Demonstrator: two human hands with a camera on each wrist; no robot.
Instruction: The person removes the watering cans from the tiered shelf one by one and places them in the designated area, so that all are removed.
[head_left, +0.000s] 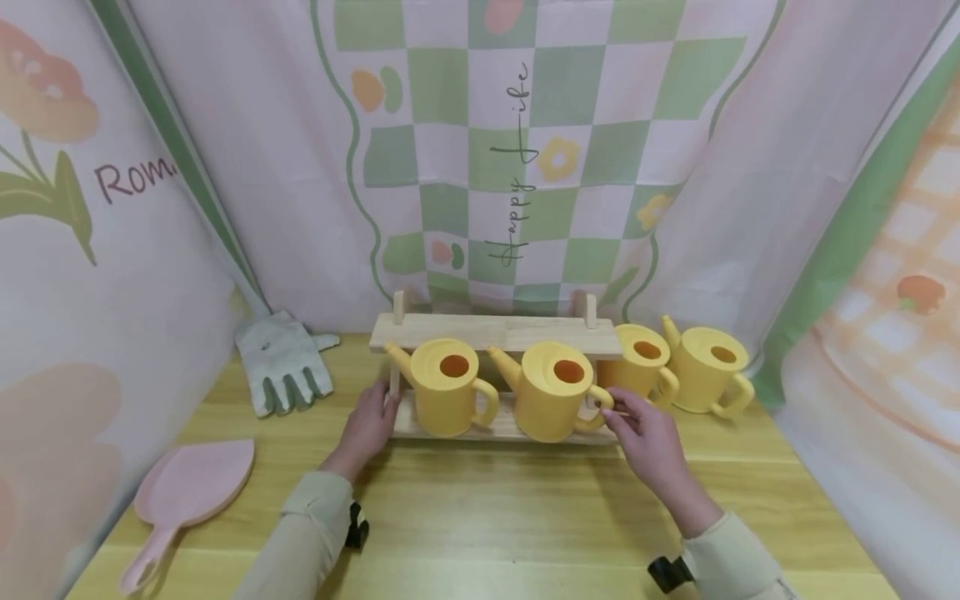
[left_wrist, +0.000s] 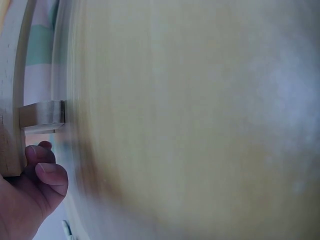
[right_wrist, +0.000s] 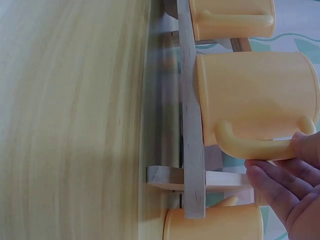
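Right hand: the right hand [head_left: 648,437] pinches the handle [right_wrist: 260,149] of the near-right can [head_left: 547,408], thumb against fingers.
Left hand: the left hand [head_left: 371,421] grips the left end of the wooden rack [head_left: 487,332], at its lower shelf [head_left: 501,429].
Pinched can: just left of the right fingers, upright on the lower shelf, spout pointing left.
Neighbour can: the left shelf can [head_left: 442,408], upright, just right of the left fingertips.
Beyond the right fingers: a half-hidden can [head_left: 637,375], then the far-right can [head_left: 701,379].
Inside the cans: each yellow can has a round top opening with an orange interior; contents cannot be told.
Left of the left fingers: a glove [head_left: 281,358], farther back, and a pink dustpan [head_left: 191,483], nearer the person, both on the table [head_left: 510,517].
Left wrist view only: fingertips curled under the shelf board.
Right wrist view only: a short wooden foot [right_wrist: 165,177] below the board, near the pinching fingers.
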